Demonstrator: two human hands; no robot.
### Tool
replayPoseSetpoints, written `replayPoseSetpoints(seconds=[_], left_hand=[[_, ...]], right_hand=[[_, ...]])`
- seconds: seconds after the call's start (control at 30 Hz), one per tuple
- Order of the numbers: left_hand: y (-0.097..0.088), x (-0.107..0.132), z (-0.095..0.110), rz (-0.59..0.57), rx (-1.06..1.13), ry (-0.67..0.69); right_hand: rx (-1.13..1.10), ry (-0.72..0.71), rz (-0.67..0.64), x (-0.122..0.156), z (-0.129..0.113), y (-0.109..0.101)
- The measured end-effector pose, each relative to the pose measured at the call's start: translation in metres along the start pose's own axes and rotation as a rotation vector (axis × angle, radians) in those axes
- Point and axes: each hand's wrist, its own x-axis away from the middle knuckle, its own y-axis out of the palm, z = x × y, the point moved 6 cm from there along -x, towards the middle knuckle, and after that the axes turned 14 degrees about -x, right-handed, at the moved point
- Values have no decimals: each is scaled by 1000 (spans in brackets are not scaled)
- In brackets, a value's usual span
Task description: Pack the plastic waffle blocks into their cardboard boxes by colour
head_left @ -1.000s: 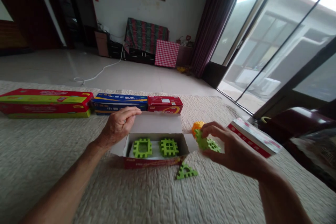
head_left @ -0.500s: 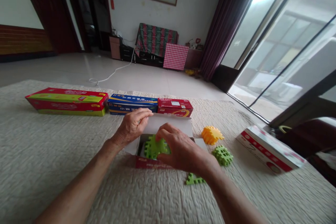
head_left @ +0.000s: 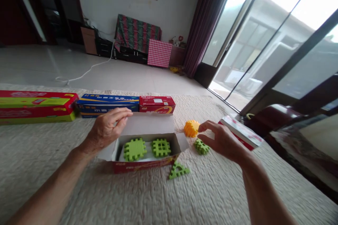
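Note:
An opened red cardboard box [head_left: 148, 164] stands before me with its pale lid [head_left: 150, 124] raised. Inside lie two green plastic building blocks, a solid square one [head_left: 135, 148] on the left and a window-patterned one [head_left: 161, 147] on the right. My left hand [head_left: 107, 128] is at the lid's left upper corner, thumb and fingers closed on its edge. To the right of the box, my right hand [head_left: 220, 137] has thumb and fingers apart, fingertips close beside a stack of orange toothed blocks [head_left: 190, 128]. Green blocks [head_left: 201, 146] lie just below it. A green triangular block [head_left: 179, 170] rests by the box's front right corner.
Behind the open box stand a red-and-green box [head_left: 37, 107], a blue box [head_left: 108, 102] and a smaller red box [head_left: 157, 104] in a row. A white-and-red box [head_left: 241, 132] lies on the right, partly behind my right hand. Everything rests on a quilted beige cover [head_left: 142, 197].
My right hand has let go of the green square block in the box and moved right to the orange blocks. My left hand stays at the lid. The view has turned rightward.

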Motion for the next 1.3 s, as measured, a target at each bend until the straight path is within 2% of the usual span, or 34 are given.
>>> replayPoseSetpoints(seconds=[0.07, 0.17, 0.33, 0.5, 0.7, 1.13, 1.23, 1.3], left_hand=[[1, 1, -2, -5, -8, -1], [3, 2, -3, -27, -27, 3], [2, 2, -2, -36, -43, 18], [1, 2, -3, -31, -30, 20], [1, 1, -2, -33, -29, 9], [1, 2, -1, -45, -30, 9], [2, 2, -2, -34, -35, 16], [3, 2, -2, -35, -30, 11]], right_hand=[[76, 89, -43, 13, 27, -6], [105, 145, -152, 27, 56, 0], [25, 101, -227, 30, 73, 23], [-14, 69, -238, 27, 65, 32], [52, 121, -231, 28, 64, 31], [57, 66, -222, 32, 70, 31], [58, 53, -188, 33, 56, 20], [26, 1, -149, 30, 32, 12]])
